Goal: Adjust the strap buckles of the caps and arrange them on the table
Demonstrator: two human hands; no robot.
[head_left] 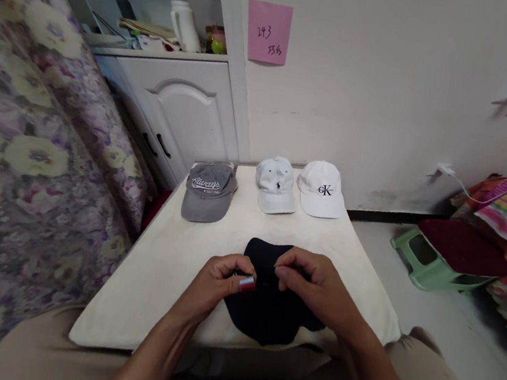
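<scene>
A black cap (266,309) lies on the cream-covered table near its front edge, with its brim toward the far side. My left hand (224,279) is closed over the cap's left part, and a small red and pale-blue piece (247,283) shows at its thumb; its kind is unclear. Above the cap's right part, my right hand (305,276) is pinched, thumb against fingertips. Whatever lies between those fingertips is too small to make out. Beyond the hands sit a grey cap (209,192) with white lettering, a pale cap (276,186) with a small dark emblem, and a white cap (322,189) with black letters.
The table (164,277) stands against the wall, over my knees. A floral curtain (31,156) hangs on the left beside a white cabinet (185,107) holding a white jug (185,26). To the right is a green stool (425,260) with a dark red top.
</scene>
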